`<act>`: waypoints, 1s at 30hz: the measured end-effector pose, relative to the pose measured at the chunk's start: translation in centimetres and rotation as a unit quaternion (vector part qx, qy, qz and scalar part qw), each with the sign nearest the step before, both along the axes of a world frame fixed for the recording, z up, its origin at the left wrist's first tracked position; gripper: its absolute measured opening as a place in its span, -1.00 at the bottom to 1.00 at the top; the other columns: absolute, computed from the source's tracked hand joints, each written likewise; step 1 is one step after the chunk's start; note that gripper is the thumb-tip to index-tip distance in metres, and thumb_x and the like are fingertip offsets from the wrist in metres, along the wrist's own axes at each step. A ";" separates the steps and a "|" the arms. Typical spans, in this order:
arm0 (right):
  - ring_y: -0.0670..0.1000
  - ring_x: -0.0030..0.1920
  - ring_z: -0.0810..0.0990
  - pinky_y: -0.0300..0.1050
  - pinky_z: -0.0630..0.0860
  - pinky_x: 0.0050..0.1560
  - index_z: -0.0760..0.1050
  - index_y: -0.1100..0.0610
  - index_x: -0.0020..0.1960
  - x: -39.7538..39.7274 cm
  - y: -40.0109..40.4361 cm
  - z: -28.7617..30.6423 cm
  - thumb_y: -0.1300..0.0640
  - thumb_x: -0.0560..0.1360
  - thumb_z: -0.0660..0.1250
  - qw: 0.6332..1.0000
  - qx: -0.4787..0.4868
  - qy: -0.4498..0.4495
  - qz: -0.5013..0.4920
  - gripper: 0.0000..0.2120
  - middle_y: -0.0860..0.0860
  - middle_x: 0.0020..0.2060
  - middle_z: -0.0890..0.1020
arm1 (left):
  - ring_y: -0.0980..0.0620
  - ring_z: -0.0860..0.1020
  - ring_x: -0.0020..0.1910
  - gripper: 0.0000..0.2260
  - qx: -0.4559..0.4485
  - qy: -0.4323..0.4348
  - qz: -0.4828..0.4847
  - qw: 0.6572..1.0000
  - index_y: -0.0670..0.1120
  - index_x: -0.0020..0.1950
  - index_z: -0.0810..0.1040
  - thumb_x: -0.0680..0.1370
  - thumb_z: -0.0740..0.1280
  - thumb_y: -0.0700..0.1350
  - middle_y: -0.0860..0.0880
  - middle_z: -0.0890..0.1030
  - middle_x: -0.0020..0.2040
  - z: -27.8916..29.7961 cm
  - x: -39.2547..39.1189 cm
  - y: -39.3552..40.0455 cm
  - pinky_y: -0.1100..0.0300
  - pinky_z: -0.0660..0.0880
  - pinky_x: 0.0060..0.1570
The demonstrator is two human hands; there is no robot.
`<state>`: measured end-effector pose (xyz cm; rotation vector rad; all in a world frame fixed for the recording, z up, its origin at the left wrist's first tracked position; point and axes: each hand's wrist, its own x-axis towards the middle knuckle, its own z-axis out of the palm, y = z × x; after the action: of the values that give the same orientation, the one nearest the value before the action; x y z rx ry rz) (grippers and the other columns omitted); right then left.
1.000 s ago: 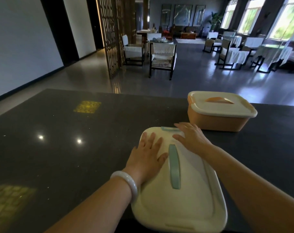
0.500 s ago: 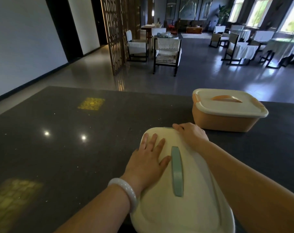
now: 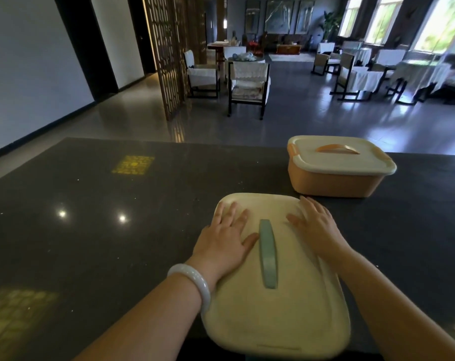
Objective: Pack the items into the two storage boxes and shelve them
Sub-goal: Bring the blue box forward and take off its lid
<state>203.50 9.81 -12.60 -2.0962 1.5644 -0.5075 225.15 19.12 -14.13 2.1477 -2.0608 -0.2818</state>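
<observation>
left hand (image 3: 222, 244) and right hand (image 3: 316, 227), fingers spread flat, press the cream lid (image 3: 275, 308); rigid, smooth plastic (best lifted by its green handle (image 3: 267, 252)).

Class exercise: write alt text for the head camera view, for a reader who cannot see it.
Both hands lie flat and open on the cream lid of a near storage box, the left hand and the right hand on either side of its green handle. A closed orange box stands further back to the right on the dark table.
</observation>
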 end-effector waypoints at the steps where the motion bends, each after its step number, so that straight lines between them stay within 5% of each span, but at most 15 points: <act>1: 0.07 0.49 0.13 0.11 0.16 0.42 0.08 0.00 0.54 -0.9 1.3 -0.3 -0.25 0.52 0.21 1.000 0.013 -0.006 -0.016 -0.29 -0.01 0.51 0.19 | 0.01 -0.30 0.54 -0.36 -0.001 -0.008 -0.001 1.000 0.14 0.58 -0.12 0.56 -0.17 0.36 0.07 -0.21 0.59 0.1 0.0 -0.2 -0.15 0.06 0.49; 8: 0.06 0.37 0.37 0.05 0.32 0.34 0.06 -0.01 0.54 -3.3 6.7 -1.2 -0.15 0.52 0.29 0.980 0.131 -0.109 -0.105 -0.30 -0.01 0.44 0.33 | -0.06 -0.27 0.55 -0.35 -0.038 0.024 0.046 0.998 0.07 0.60 -0.09 0.58 -0.08 0.33 0.02 -0.25 0.59 1.3 0.2 0.8 -0.19 -0.18 0.49; 10: -0.04 0.18 0.50 -0.13 0.45 0.11 0.13 -0.01 0.51 -3.3 7.4 -1.6 -0.12 0.55 0.25 0.975 0.147 -0.126 -0.105 -0.40 -0.02 0.32 0.44 | -0.02 -0.22 0.55 -0.34 -0.056 0.085 0.084 0.991 0.06 0.60 -0.11 0.58 -0.05 0.31 0.03 -0.20 0.59 0.9 0.6 2.6 -0.13 -0.15 0.48; 12: -0.19 -0.06 0.50 -0.30 0.39 -0.20 0.22 -0.04 0.47 -3.1 8.1 -2.0 -0.10 0.58 0.20 0.968 0.160 -0.158 -0.110 -0.51 -0.13 0.07 0.52 | 0.01 -0.07 0.56 -0.34 -0.046 0.196 0.115 0.973 0.08 0.59 -0.11 0.58 0.02 0.29 0.03 -0.08 0.60 0.2 0.8 5.0 -0.04 -0.02 0.47; 14: -0.21 -0.11 0.51 -0.32 0.34 -0.28 0.28 -0.07 0.43 -2.9 8.6 -2.1 -0.07 0.59 0.18 0.961 0.159 -0.189 -0.123 -0.58 -0.22 -0.06 0.51 | 0.07 0.09 0.53 -0.33 -0.048 0.310 0.124 0.941 0.09 0.59 -0.08 0.57 0.11 0.26 0.05 0.02 0.59 -0.4 0.2 7.5 0.13 0.09 0.42; 18: -0.22 -0.09 0.52 -0.33 0.35 -0.28 0.30 -0.08 0.43 -2.8 8.6 -1.9 -0.05 0.60 0.17 0.958 0.154 -0.210 -0.122 -0.60 -0.24 -0.04 0.52 | 0.13 0.08 0.52 -0.32 -0.064 0.363 0.143 0.918 0.07 0.60 -0.06 0.58 0.19 0.19 0.09 0.03 0.58 0.0 -1.0 8.6 0.27 0.04 0.35; 30: -0.12 -0.01 0.53 -0.23 0.41 -0.21 0.25 -0.11 0.43 -10.4 4.4 3.0 -0.14 0.57 0.20 0.951 0.117 -0.265 -0.110 -0.54 -0.10 0.13 0.52 | 0.06 0.14 0.51 -0.29 -0.118 0.345 0.131 0.922 0.12 0.59 -0.09 0.56 0.22 0.20 0.08 0.06 0.57 6.2 -8.7 2.7 0.13 0.12 0.40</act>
<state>193.14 14.22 -9.60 -1.4562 1.4511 -0.8358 216.46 21.81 -7.95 1.7913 -1.3241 -0.6137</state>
